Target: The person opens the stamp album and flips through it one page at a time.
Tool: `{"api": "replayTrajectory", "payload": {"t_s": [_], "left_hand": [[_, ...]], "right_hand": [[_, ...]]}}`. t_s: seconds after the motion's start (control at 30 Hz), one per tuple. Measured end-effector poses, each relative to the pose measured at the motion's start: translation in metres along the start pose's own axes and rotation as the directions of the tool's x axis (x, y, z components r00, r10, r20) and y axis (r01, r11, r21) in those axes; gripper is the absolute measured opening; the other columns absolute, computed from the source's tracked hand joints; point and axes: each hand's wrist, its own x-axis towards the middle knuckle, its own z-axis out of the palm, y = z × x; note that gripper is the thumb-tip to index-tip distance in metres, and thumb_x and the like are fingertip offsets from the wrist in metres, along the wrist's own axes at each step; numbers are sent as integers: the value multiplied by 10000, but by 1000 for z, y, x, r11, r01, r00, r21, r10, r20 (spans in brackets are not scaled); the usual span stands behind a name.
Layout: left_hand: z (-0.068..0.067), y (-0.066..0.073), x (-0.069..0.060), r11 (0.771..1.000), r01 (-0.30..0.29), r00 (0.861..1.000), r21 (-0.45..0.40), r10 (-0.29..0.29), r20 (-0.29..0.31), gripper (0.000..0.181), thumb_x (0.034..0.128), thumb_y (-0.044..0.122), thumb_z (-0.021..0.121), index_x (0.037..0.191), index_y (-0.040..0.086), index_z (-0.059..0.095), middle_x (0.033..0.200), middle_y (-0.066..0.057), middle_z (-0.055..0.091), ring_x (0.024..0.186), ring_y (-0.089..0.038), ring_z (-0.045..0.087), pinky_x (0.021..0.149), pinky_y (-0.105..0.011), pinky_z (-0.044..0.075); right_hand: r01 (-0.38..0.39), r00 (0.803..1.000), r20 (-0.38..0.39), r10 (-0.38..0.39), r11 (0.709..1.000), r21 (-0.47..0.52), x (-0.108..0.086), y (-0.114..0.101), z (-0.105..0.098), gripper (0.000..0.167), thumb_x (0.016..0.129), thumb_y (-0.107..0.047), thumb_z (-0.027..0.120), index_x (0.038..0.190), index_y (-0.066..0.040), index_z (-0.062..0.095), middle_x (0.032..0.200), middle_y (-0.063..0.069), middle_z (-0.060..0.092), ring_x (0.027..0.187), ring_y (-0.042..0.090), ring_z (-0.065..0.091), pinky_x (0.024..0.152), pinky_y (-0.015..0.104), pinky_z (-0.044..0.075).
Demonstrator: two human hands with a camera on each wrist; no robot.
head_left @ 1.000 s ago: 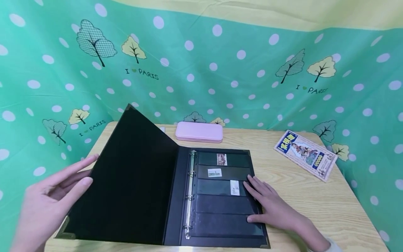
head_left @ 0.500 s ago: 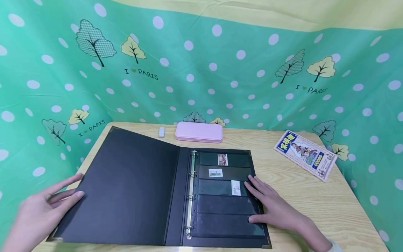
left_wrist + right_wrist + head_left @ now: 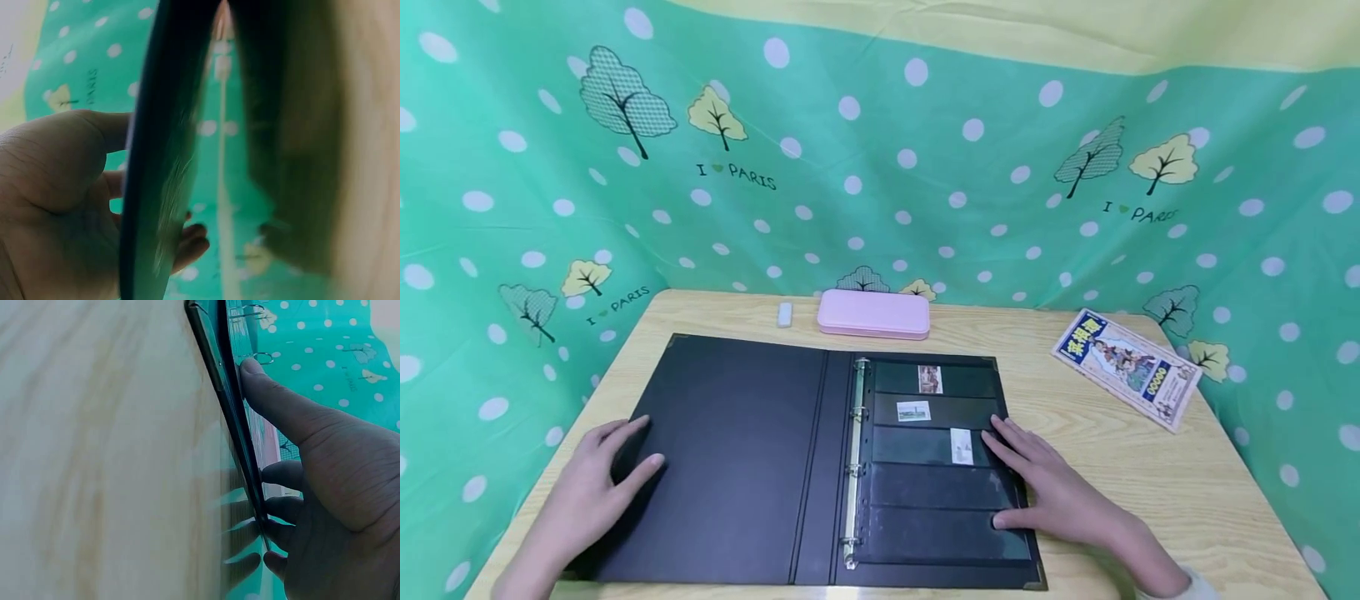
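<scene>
The binder lies open on the near side of the table. The left hand rests at the left edge of the cover, thumb and forefinger apart on top; whether its other fingers grip beneath, I cannot tell. The right hand lies with fingers spread on the right edge of the page. Three stamps sit in its far pockets. Beyond, a booklet lies at far right, then a pink case at the far edge with a white block left of it, before a green cloth
</scene>
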Motion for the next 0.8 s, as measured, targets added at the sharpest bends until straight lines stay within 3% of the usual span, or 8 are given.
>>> {"api": "replayTrajectory", "payload": {"t_s": [0.2, 0.37, 0.47, 0.57, 0.63, 0.7, 0.8], "left_hand": [[19, 8, 9, 1000, -10, 998, 7, 9, 70, 804, 1065, 313, 769, 1582, -191, 417, 1598, -574, 194, 1460, -755, 238, 1094, -844, 316], [25, 11, 15, 999, 26, 989, -35, -20, 148, 978, 1043, 404, 789, 1660, -168, 292, 1675, -549, 1, 1569, -730, -2, 1173, -867, 197], [28, 9, 17, 996, 35, 982, -79, -20, 186, 1051, 1017, 433, 817, 1689, -141, 248, 1716, -495, -59, 1608, -663, -99, 1189, -863, 168], [32, 7, 17, 993, 24, 980, -113, -1, 199, 1081, 1000, 433, 835, 1696, -134, 233, 1753, -440, -36, 1637, -603, -122, 1210, -852, 137], [34, 7, 17, 993, 11, 980, -120, 13, 197, 1093, 998, 436, 836, 1691, -148, 224, 1767, -418, 12, 1653, -576, -102, 1242, -825, 101], [37, 8, 17, 993, -7, 982, -121, 30, 185, 1092, 998, 433, 835, 1686, -158, 225, 1770, -406, 66, 1660, -569, -62, 1274, -787, 58], [41, 14, 17, 992, -51, 988, -119, 68, 142, 1055, 992, 406, 849, 1672, -161, 276, 1758, -404, 155, 1657, -580, 32, 1316, -719, 20]], "right_hand": [[15, 1000, -24, -14, 1000, 17, 1, 5, 1, 1110, 859, -682, 841, 1756, -235, 363, 1850, 87, 192, 1669, 486, 195, 1261, 761, 223], [16, 999, -37, -15, 1000, 26, 1, 9, 0, 1122, 840, -656, 872, 1754, -246, 367, 1851, 79, 193, 1675, 472, 185, 1271, 750, 177], [25, 999, -49, -23, 999, 38, 1, 12, -2, 1113, 843, -637, 877, 1752, -236, 375, 1848, 92, 202, 1668, 491, 186, 1369, 519, 75], [40, 997, -60, -38, 999, 36, -1, 13, -4, 1099, 848, -622, 882, 1746, -221, 390, 1841, 109, 223, 1656, 510, 207, 1309, 235, -27], [66, 995, -71, -65, 998, 8, -1, 14, -6, 1084, 855, -615, 882, 1734, -189, 412, 1827, 140, 255, 1635, 532, 245, 1345, 313, 30], [85, 993, -81, -87, 996, -26, 0, 13, -8, 1041, 882, -602, 870, 1720, -158, 438, 1808, 168, 293, 1613, 545, 286, 1355, 529, 162], [91, 990, -104, -98, 993, -69, 4, 13, -12, 940, 951, -556, 833, 1698, -118, 468, 1773, 200, 352, 1582, 546, 345, 1182, 783, 333]]}}
